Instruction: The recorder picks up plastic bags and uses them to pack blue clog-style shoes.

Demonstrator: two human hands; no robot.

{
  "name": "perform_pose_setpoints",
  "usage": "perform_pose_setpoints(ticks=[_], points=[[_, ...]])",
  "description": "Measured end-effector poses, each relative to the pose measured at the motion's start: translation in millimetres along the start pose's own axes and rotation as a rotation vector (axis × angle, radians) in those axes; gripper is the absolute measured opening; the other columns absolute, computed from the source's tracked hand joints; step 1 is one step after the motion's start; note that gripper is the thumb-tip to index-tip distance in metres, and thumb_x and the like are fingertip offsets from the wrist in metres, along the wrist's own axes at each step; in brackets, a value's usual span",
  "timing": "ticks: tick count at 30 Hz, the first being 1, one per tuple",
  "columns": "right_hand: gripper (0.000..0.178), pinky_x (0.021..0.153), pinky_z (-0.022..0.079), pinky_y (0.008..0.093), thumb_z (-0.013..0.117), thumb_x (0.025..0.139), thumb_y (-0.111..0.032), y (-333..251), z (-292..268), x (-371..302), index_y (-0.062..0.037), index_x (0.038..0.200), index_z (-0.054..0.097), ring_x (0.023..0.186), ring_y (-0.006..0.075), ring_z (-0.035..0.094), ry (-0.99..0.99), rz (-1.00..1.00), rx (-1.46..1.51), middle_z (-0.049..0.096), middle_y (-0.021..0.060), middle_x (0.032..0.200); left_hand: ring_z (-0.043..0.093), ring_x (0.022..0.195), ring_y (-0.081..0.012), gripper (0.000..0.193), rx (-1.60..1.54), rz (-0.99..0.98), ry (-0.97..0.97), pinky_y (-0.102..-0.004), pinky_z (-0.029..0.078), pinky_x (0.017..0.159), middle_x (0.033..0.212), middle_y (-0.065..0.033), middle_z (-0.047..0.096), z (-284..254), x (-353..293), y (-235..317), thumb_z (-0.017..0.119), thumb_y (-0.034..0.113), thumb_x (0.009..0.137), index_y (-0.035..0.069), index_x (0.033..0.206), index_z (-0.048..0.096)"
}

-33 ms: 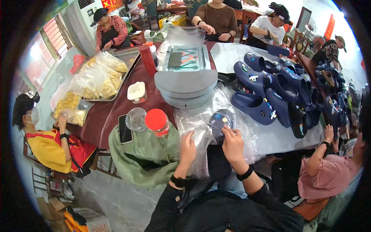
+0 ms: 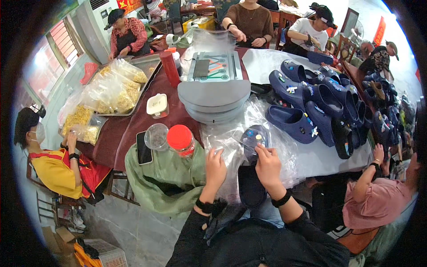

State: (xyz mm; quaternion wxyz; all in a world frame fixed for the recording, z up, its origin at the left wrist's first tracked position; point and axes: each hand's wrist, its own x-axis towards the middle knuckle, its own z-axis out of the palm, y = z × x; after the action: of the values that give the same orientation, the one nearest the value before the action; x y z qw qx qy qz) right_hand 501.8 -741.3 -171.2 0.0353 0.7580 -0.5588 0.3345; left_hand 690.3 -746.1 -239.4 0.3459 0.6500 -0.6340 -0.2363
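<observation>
A dark blue clog (image 2: 252,193) lies in front of me with its toe pointing away and small charms on top. Clear plastic film, which looks like a bag (image 2: 229,162), lies over its toe and spreads to both sides. My left hand (image 2: 215,170) is left of the clog, fingers bent together on the film's edge. On the toe's near right side, my right hand (image 2: 268,168) pinches the film against the clog. Whether the whole clog is inside the bag, I cannot tell.
Several blue clogs (image 2: 291,123) are heaped to the right. A grey machine (image 2: 213,100) stands ahead, with a red-lidded jar (image 2: 180,138), clear tub (image 2: 156,137) and phone (image 2: 144,149) on the left. Bags of yellow pieces (image 2: 120,91) lie farther left. Co-workers sit around the table.
The fingers of my left hand have shifted slightly on the film. My right hand and the clog stay almost where they were.
</observation>
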Motion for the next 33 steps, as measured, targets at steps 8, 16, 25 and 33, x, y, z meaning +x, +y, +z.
perform_pose_setpoints(ticks=[8,16,25,33], points=[[0.028,0.065,0.051,0.0332,0.058,0.068,0.001,-13.1,-5.5,11.7,-0.0054,0.095,0.064,0.081,0.0252,0.059,0.107,-0.021,0.009,0.066,0.0040,0.102,0.028,0.131,-0.0328,0.064,0.504,0.069,-0.069,-0.0428,0.019,0.109,0.141,-0.0205,0.031,19.0,31.3,-29.1,0.058,0.028,0.079,-0.001,0.132,0.037],[0.026,0.064,0.051,0.0318,0.058,0.069,0.001,-12.9,-16.3,3.0,-0.0078,0.093,0.065,0.080,0.0236,0.060,0.150,-0.037,0.031,0.066,0.0028,0.101,0.027,0.131,-0.0327,0.068,0.552,0.010,-0.068,-0.0416,0.019,0.109,0.140,-0.0216,0.031,31.7,32.5,-26.3,0.053,0.038,0.080,-0.001,0.133,0.036],[0.033,0.068,0.050,0.0324,0.058,0.064,0.009,-2.1,-56.4,-14.3,-0.0053,0.093,0.065,0.080,0.0255,0.060,0.206,0.025,0.085,0.066,0.0073,0.101,0.033,0.127,-0.0331,0.066,0.598,0.049,0.003,-0.0415,0.024,0.106,0.136,-0.0225,0.036,35.9,32.4,-28.2,0.055,0.036,0.077,-0.002,0.129,0.042],[0.039,0.075,0.049,0.0333,0.054,0.062,0.014,19.2,-122.6,-24.2,-0.0012,0.096,0.064,0.085,0.0279,0.061,0.335,0.157,0.063,0.065,0.0120,0.103,0.046,0.115,-0.0331,0.058,0.548,-0.060,-0.393,-0.0411,0.039,0.094,0.122,-0.0201,0.050,0.1,58.9,9.5,0.059,0.033,0.076,0.000,0.123,0.048]])
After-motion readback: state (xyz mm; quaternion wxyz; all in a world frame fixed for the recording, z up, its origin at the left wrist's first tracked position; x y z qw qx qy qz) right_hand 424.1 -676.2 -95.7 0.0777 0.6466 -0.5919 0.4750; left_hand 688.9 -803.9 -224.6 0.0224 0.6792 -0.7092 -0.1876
